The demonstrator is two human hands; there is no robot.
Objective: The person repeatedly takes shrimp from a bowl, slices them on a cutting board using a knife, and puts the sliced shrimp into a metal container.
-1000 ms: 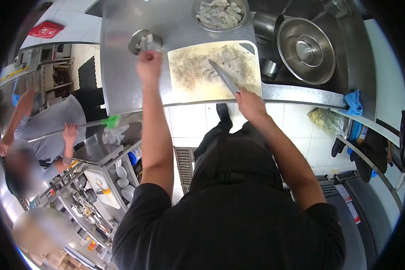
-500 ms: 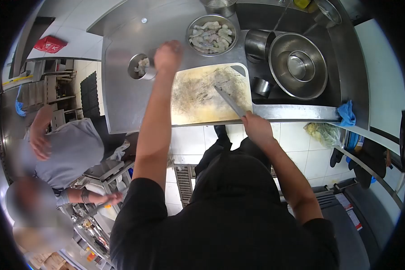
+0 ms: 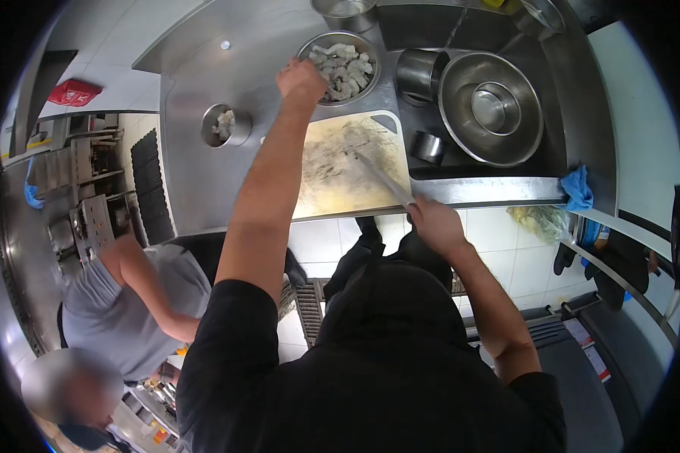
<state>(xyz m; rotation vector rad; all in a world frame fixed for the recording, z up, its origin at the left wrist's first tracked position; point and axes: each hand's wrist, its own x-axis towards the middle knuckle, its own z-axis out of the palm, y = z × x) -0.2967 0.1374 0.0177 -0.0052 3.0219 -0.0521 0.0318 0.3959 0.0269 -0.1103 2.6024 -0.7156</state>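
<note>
the left hand (image 3: 302, 78) is at the left rim of the round metal bowl (image 3: 370, 84), its fingers bent and partly hidden behind the back of the hand, so how far open they are and whether they have hold of anything cannot be told. the right hand (image 3: 438, 225) is closed around the handle end of the knife (image 3: 384, 180), whose blade slants up and to the left over the cutting board (image 3: 340, 192), tip near the middle of the board.

pale shrimp (image 3: 349, 74) fill much of the round metal bowl, just beyond the far edge of the board. a few more pale pieces (image 3: 224, 123) lie in the metal cup (image 3: 239, 130) on the steel counter (image 3: 196, 185), left of the board and apart from it. the left forearm passes between cup and board, covering part of the board's left side.

a metal pot (image 3: 345, 15) stands just behind the shrimp bowl. in the sink at right are a deep pot (image 3: 419, 74), a small metal cup (image 3: 428, 146) and a wide basin (image 3: 533, 124) with a smaller bowl (image 3: 494, 108) inside. a blue cloth (image 3: 577, 189) hangs at the sink's near right corner. another person (image 3: 143, 302) in a grey shirt is at the left, well apart from both hands.
</note>
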